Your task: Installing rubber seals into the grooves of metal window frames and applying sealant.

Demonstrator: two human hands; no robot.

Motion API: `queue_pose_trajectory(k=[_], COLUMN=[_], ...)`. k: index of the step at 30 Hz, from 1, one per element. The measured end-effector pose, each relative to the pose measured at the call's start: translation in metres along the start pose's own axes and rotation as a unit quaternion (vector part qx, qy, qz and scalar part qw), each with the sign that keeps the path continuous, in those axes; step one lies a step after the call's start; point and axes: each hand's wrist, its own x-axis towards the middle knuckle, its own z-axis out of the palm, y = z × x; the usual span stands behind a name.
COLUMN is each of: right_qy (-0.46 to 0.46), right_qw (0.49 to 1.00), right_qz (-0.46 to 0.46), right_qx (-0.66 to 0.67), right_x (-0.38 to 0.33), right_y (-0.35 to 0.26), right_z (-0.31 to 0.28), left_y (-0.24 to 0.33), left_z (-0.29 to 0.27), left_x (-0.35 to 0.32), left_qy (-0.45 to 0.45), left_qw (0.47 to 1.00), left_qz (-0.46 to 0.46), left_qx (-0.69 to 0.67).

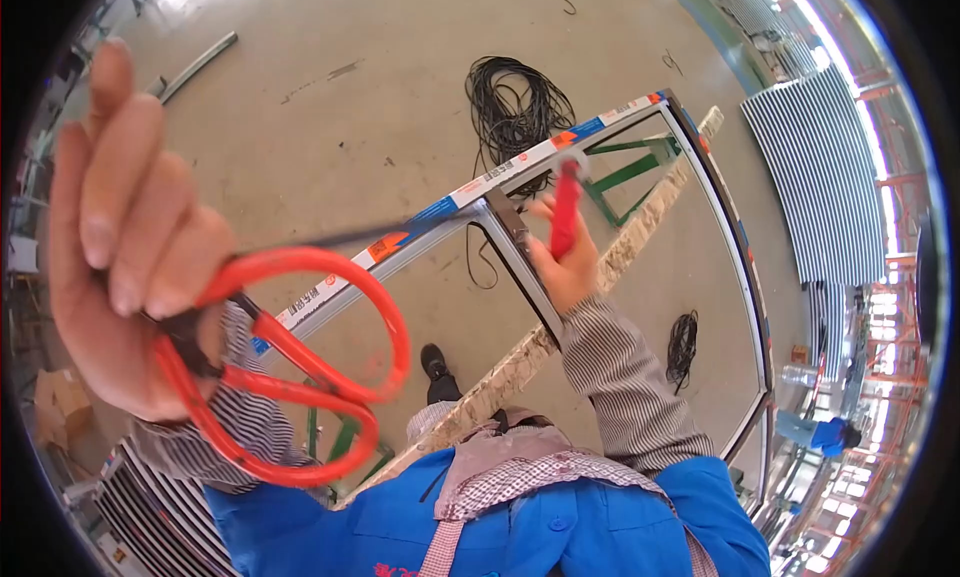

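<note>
My left hand (125, 237) is raised close to the camera and grips red-handled scissors (300, 367); a thin black strip (400, 227) runs from the hand to the frame. My right hand (560, 262) holds a red-handled tool (565, 212) whose tip presses on the upper rail of a metal window frame (740, 267). The frame, with taped edges, lies on a green stand (630, 177) and a long board (640, 227).
A coil of black cable (515, 102) lies on the concrete floor beyond the frame, and a smaller coil (682, 342) lies to the right. Stacks of ribbed profiles (815, 177) stand at right and lower left. Another person in blue (825, 435) is at the far right.
</note>
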Motion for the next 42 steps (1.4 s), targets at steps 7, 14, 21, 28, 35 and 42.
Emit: queue_pose_trajectory(k=[7, 14, 21, 28, 35, 42], right_qy=[-0.304, 0.15, 0.087, 0.061, 0.068, 0.037], right_qw=[0.892, 0.874, 0.703, 0.621, 0.639, 0.649], right_qz=[0.258, 0.338, 0.591, 0.643, 0.637, 0.666], right_qx=[0.213, 0.316, 0.386, 0.443, 0.425, 0.367], right_x=[0.04, 0.028, -0.008, -0.01, -0.012, -0.013], right_y=[-0.066, 0.117, 0.174, 0.172, 0.169, 0.186], right_z=[-0.012, -0.125, -0.039, -0.047, -0.05, -0.056], left_y=[-0.033, -0.105, -0.388, -0.473, -0.478, -0.499], left_z=[0.012, -0.058, -0.156, -0.124, -0.115, -0.1], left_x=[-0.004, -0.09, -0.164, -0.132, -0.14, -0.123], left_qy=[0.017, 0.091, 0.135, 0.183, 0.154, 0.172], left_qw=[0.981, 0.98, 0.861, 0.868, 0.871, 0.897], left_qz=[-0.001, -0.029, -0.428, -0.445, -0.462, -0.387], left_qx=[-0.191, 0.175, 0.238, 0.125, 0.06, -0.13])
